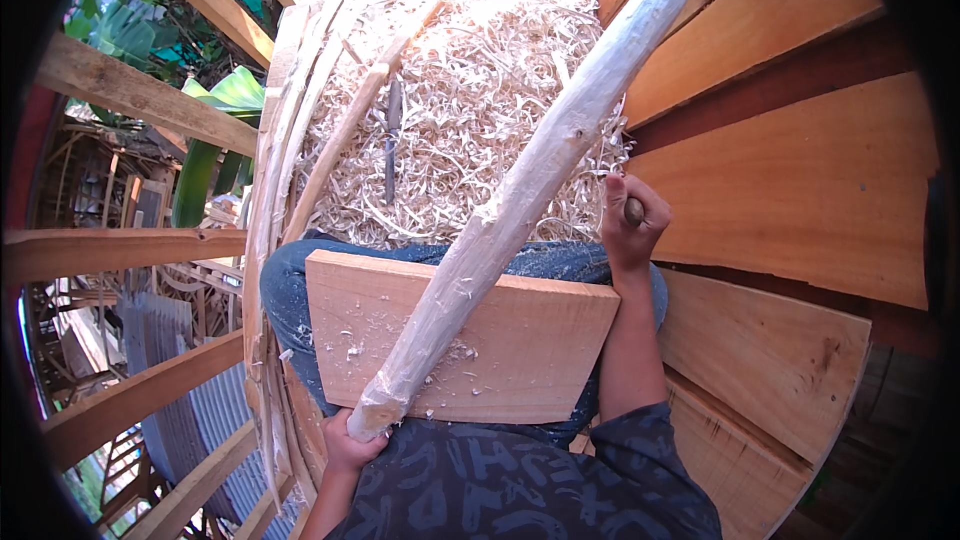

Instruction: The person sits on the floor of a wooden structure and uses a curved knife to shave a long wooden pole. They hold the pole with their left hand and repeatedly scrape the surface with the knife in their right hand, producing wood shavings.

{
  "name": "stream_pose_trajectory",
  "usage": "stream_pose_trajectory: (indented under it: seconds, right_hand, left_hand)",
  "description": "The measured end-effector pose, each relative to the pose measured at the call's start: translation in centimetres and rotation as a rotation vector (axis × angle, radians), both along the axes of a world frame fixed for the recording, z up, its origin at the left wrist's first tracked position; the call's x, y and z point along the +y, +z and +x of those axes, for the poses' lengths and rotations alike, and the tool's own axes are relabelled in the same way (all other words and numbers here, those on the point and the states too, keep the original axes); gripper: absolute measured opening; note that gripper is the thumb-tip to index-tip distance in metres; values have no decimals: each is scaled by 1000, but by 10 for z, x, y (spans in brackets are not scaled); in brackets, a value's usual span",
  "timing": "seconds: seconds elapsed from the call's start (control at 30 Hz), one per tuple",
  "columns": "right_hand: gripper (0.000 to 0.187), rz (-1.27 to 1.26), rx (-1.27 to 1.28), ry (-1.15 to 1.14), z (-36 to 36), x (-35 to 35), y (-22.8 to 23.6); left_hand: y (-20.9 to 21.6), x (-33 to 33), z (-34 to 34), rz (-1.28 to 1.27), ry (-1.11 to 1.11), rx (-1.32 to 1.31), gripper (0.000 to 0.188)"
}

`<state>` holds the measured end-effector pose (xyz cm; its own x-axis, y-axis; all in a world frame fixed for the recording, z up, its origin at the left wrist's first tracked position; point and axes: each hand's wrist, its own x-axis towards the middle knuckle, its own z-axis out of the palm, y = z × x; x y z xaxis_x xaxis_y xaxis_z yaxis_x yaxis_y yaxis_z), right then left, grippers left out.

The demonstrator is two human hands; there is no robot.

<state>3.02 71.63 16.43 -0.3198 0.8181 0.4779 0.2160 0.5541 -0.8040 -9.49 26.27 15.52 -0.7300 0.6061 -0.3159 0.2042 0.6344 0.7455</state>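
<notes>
A long, pale peeled wooden pole (540,165) slants from my lap up to the far right, resting across a flat wooden board (350,320) on my legs. My left hand (352,445) is closed round the pole's near end. To the right of the pole, my right hand (637,218) is raised in a fist round a brown wooden handle (633,210). Only the rounded handle end shows; the rest of that tool is hidden. Small shavings lie on the board. Beyond it, a dark narrow metal tool (391,145) lies on the heap of wood shavings (470,90).
Long thin wooden strips (345,130) lie along the left side of the shavings. Wooden rails (130,240) stand at the left, with corrugated sheets (220,405) below and plants (120,25) behind. Wide planks (780,190) line the right side.
</notes>
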Motion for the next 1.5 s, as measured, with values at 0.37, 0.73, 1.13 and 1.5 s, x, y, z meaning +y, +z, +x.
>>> stream_pose_trajectory:
  seconds: [0.37,0.73,1.13,1.5]
  right_hand:
    - [45,-249,385,215,11,8,-12]
    - [19,-160,416,-65,-15,2,0]
    - [51,-641,825,35,11,15,1]
    - [33,-690,920,-24,9,23,-2]
  left_hand:
    - [-7,-7,0,-2,1,10,46]
    - [-6,-5,0,-3,-2,-10,47]
    - [0,-2,-2,-28,-32,-40,47]
    - [-9,-11,-1,5,-5,-32,49]
